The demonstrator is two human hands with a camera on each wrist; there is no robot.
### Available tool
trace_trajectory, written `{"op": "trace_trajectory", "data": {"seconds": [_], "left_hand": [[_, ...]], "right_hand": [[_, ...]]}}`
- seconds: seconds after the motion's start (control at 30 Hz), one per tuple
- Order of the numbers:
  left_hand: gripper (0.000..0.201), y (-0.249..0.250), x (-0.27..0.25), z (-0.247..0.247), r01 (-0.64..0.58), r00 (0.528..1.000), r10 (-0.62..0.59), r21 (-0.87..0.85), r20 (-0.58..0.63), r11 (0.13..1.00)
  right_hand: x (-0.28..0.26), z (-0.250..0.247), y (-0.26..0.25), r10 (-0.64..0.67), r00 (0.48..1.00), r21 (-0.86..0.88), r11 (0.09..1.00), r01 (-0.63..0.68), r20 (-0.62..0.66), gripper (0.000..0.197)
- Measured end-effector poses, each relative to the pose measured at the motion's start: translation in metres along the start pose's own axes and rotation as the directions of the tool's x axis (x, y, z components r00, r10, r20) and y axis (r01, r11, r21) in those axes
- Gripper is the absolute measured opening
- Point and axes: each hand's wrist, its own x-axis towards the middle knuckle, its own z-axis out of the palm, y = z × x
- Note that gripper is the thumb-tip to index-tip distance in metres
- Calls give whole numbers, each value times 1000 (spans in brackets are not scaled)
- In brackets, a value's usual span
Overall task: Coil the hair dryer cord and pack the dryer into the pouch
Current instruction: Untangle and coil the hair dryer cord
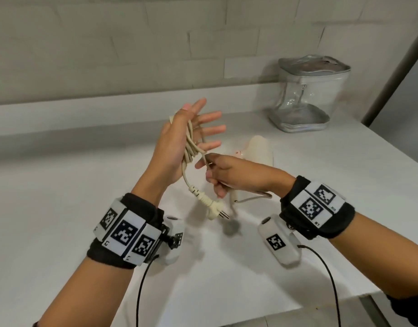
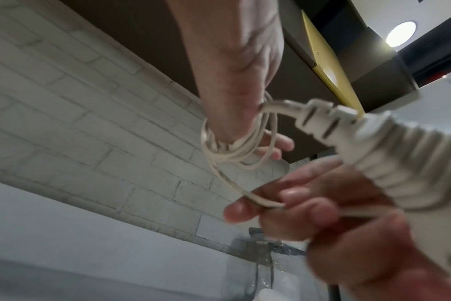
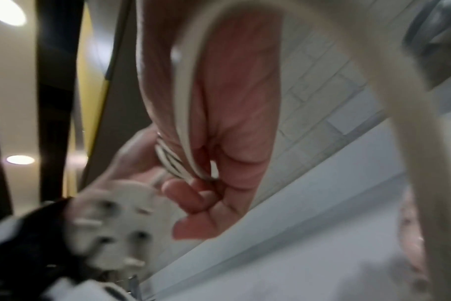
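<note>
Above the bench, coiling is under way: left hand, fingers spread, carries the cord loops, right hand pinches the feed, dryer apparently behind; pouch well apart; next, wrap the remaining length.

The left hand stands raised with fingers spread, loops of the cream cord wound around its palm. The right hand pinches the cord just below the loops. The plug dangles above the white counter. The hair dryer lies behind the hands, and the clear pouch stands upright near the wall.
</note>
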Motion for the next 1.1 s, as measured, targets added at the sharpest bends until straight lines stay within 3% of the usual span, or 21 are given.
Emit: {"op": "trace_trajectory", "data": {"seconds": [0.07, 0.13, 0.2, 0.27, 0.43, 0.53, 0.67, 0.7, 0.87, 1.1], "left_hand": [[33, -2, 9, -4, -4, 998, 6, 33, -68, 999], [32, -7, 16, -11, 9, 995, 5, 140, -96, 990], [26, -13, 19, -17, 18, 997, 4, 302, -72, 953], [26, -16, 17, -18, 40, 999, -33, 409, -25, 912], [44, -21, 13, -5, -1, 986, -97, 585, 136, 811], [49, -24, 7, 2, 5, 977, -129, 591, 168, 807], [98, -25, 1, -3, 120, 953, -237, 479, 190, 869], [101, -24, 0, -5, 131, 943, -255, 464, 215, 876], [47, -17, -8, -7, 83, 921, -218, 386, 322, 919], [43, -11, -12, -16, 62, 944, -101, 132, 314, 989]], "right_hand": [[-10, -3, -10, 41, 996, -111, 993, -33, 77, 27], [-22, -13, -23, 37, 995, -362, 932, 1, 97, 26], [-30, -29, -34, -57, 997, -552, 830, 81, 61, 24], [-35, -43, -42, -160, 987, -596, 792, 131, 4, 18], [-32, -61, -51, -295, 953, -507, 833, 222, -66, 11], [-26, -64, -57, -337, 934, -438, 862, 256, -119, 8], [-20, -62, -57, -350, 921, -375, 887, 269, -168, 4], [-18, -61, -55, -341, 923, -363, 895, 260, -179, 5], [-8, -57, -49, -320, 927, -149, 944, 295, -197, 7], [11, -60, -29, -278, 948, 176, 936, 304, -158, 18]]}}
